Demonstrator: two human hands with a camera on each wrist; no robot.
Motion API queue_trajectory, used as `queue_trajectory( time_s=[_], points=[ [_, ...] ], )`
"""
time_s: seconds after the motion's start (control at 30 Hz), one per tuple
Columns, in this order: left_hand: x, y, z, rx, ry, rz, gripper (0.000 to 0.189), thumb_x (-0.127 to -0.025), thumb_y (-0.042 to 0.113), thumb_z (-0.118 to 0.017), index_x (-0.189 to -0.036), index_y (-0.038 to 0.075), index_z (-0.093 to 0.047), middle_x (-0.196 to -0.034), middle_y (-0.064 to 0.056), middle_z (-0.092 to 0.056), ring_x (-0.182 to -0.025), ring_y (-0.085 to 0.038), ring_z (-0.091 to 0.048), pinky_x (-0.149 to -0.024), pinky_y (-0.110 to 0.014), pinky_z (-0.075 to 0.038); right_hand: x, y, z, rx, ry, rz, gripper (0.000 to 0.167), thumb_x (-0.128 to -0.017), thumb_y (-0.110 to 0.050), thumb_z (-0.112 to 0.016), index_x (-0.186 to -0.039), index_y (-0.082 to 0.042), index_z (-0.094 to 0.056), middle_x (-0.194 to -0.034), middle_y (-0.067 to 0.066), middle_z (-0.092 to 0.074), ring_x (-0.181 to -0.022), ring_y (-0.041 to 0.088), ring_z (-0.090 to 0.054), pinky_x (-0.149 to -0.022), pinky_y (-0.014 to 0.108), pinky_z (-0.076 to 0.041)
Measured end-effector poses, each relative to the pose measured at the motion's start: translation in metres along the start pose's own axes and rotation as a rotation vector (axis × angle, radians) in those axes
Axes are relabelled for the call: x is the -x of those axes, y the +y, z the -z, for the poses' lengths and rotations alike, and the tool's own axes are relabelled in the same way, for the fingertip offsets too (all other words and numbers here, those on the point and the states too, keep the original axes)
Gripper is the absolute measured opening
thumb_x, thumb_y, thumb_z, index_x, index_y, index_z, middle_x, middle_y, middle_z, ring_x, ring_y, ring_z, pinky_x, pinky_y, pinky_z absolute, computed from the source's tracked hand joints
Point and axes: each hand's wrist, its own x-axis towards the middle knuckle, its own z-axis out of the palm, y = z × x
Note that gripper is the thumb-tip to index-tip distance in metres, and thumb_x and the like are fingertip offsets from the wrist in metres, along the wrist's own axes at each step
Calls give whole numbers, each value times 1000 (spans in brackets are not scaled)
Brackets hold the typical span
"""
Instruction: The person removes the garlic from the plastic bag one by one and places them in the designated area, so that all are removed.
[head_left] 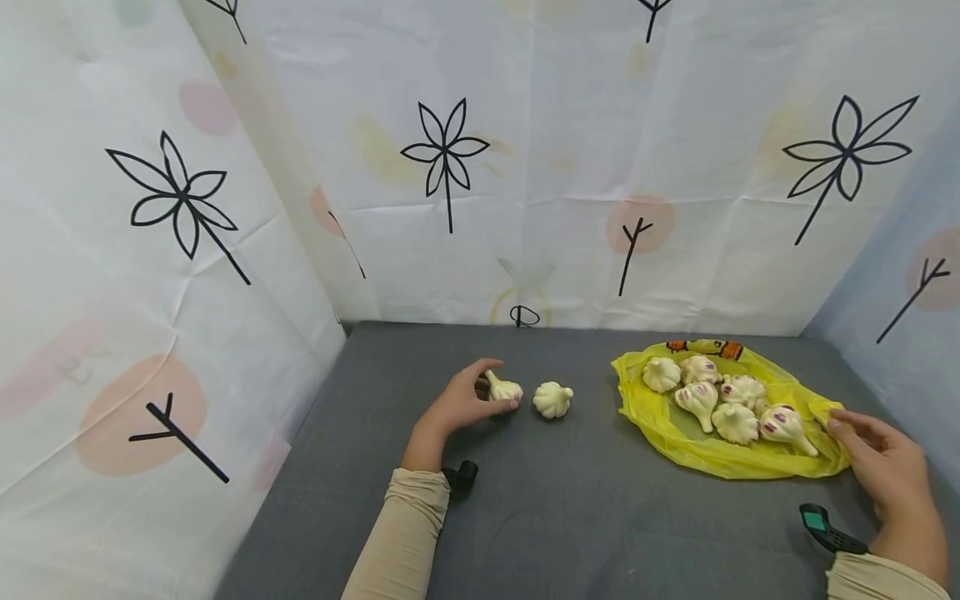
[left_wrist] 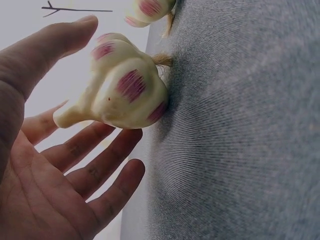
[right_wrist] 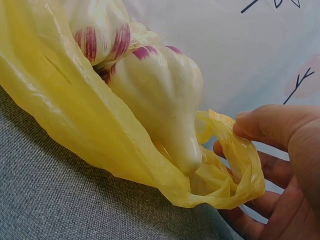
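My left hand (head_left: 467, 395) is spread around a garlic bulb (head_left: 504, 390) on the table. In the left wrist view that bulb (left_wrist: 127, 87) has purple streaks, and the thumb (left_wrist: 60, 40) stands apart from it while fingertips lie close to its underside. Just right of it sits a second garlic bulb (head_left: 552, 400). At the right, my right hand (head_left: 888, 458) pinches the edge of a yellow plastic bag (head_left: 660, 446). Several garlic bulbs (head_left: 737, 423) lie in the bag's wide mouth. A streaked bulb (right_wrist: 160, 90) lies near the pinched rim in the right wrist view.
A grey cloth-covered table (head_left: 600, 533) lies under everything. Behind it hangs a white sheet (head_left: 562, 150) printed with flowers and twigs, with more sheeting at the left and right sides. Wrist cameras (head_left: 461, 475) are strapped to both arms.
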Motion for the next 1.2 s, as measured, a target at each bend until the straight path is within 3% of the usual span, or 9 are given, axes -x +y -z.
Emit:
queue_trajectory(
  time_s=[0.17, 0.3, 0.53, 0.77, 1.07, 1.2],
  points=[
    [-1, -2, 1, -7, 15, -14, 79, -93, 37, -85, -159, 15, -48, -141, -13, -61, -126, -31, -64, -95, -47, -59, 0, -2, 0, 11, -4, -2, 57, -110, -49, -48, -158, -18, -53, -164, 21, -40, -156, 48, -30, -125, 64, -31],
    [-1, -2, 2, 8, 32, -22, 77, -92, 34, -86, -158, 15, -50, -150, -16, -57, -129, -33, -62, -95, -51, -58, 0, -4, 0, 5, 3, -12, 56, -110, -48, -48, -158, -18, -53, -158, 18, -45, -155, 47, -32, -125, 63, -31],
    [0, 2, 5, -23, 66, -58, 72, -93, 34, -85, -155, 17, -53, -157, -16, -53, -137, -36, -56, -103, -56, -54, 0, -2, 2, -18, 3, -8, 53, -109, -50, -50, -155, -25, -56, -136, -5, -54, -156, 45, -30, -127, 62, -30],
    [-1, 5, 5, -53, 111, -83, 66, -94, 33, -84, -152, 16, -56, -151, -18, -57, -138, -37, -56, -108, -58, -51, 0, 0, 2, -25, 6, 12, 54, -109, -51, -49, -157, -25, -54, -129, -15, -52, -156, 46, -29, -127, 63, -29],
    [-1, 8, 6, -53, 126, -93, 64, -94, 31, -84, -151, 17, -57, -150, -18, -57, -136, -36, -57, -109, -56, -51, 0, 2, 2, -37, 1, 16, 54, -109, -52, -50, -157, -28, -53, -136, -23, -48, -159, 44, -27, -129, 60, -27],
    [0, 10, 6, -56, 131, -95, 64, -94, 32, -84, -151, 17, -58, -150, -18, -58, -136, -35, -57, -110, -57, -51, -1, 2, 1, -34, -2, 6, 57, -110, -51, -48, -160, -25, -50, -154, -12, -47, -159, 44, -27, -129, 61, -28]
  ],
)
